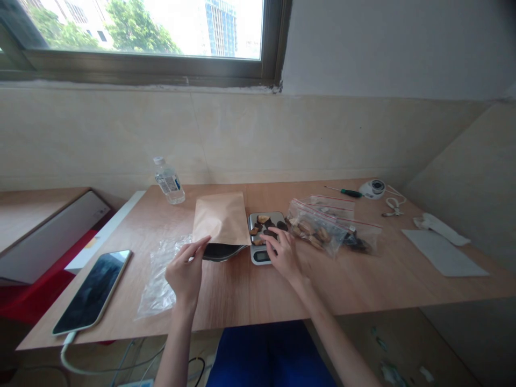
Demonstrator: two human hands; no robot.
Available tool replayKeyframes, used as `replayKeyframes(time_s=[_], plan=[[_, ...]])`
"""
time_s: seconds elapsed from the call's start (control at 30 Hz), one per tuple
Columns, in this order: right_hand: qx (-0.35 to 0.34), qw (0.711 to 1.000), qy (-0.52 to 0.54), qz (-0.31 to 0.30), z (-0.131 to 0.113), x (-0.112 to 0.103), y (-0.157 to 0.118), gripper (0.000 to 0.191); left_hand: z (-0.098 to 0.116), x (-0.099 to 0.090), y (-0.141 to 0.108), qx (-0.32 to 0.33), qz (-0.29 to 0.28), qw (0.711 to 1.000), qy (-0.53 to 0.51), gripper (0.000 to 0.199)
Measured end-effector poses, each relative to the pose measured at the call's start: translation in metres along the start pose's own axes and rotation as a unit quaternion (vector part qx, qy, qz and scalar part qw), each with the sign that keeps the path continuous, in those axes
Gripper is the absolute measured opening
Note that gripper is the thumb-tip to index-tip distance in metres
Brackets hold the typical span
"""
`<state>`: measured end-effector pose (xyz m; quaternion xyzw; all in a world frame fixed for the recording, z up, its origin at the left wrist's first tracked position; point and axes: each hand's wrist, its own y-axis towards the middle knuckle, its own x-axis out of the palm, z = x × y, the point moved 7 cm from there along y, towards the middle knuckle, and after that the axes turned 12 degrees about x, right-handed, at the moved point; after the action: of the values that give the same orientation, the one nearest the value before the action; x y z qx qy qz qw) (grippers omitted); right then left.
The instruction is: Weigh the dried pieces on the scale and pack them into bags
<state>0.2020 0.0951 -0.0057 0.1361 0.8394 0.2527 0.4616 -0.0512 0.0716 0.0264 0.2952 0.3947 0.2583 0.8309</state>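
A brown paper pouch (pixel 221 217) lies on the table, its dark mouth facing me. My left hand (pixel 186 269) pinches the near left corner of the pouch, with thumb and fingers closed on its edge. Just right of the pouch sits a small white scale (pixel 261 258) with a display at its near side. Several dark and tan dried pieces (pixel 264 220) rest on its plate. Over the near right part of the plate, my right hand (pixel 282 251) has its fingers apart, with the fingertips at the pieces; no piece is visibly lifted.
Zip bags of dried pieces (pixel 316 228) lie right of the scale. Clear plastic (pixel 159 279), a phone (pixel 94 290) and a bottle (pixel 170 183) are at the left. A screwdriver (pixel 350 192), white camera (pixel 373 188) and white sheet (pixel 443 255) are at the right.
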Motion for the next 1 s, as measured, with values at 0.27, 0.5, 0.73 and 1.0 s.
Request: replayKeyframes(time_s=[0.27, 0.5, 0.73, 1.0], plan=[[-0.015, 0.999, -0.026, -0.031, 0.0, 0.009, -0.004, 0.033, 0.003, 0.001, 0.0, 0.007, -0.002, 1.0, 0.0, 0.015], [-0.01, 0.997, -0.049, -0.056, -0.009, 0.009, 0.02, 0.038, 0.002, 0.001, 0.0, 0.001, -0.001, 1.0, 0.002, 0.015], [-0.026, 0.993, -0.078, -0.087, -0.003, 0.018, 0.03, 0.039, 0.0, 0.0, 0.0, -0.005, -0.001, 1.0, -0.004, 0.015], [-0.007, 0.999, 0.045, -0.023, -0.019, -0.02, 0.016, 0.035, 0.005, 0.002, 0.0, -0.005, 0.006, 1.0, -0.003, 0.015]])
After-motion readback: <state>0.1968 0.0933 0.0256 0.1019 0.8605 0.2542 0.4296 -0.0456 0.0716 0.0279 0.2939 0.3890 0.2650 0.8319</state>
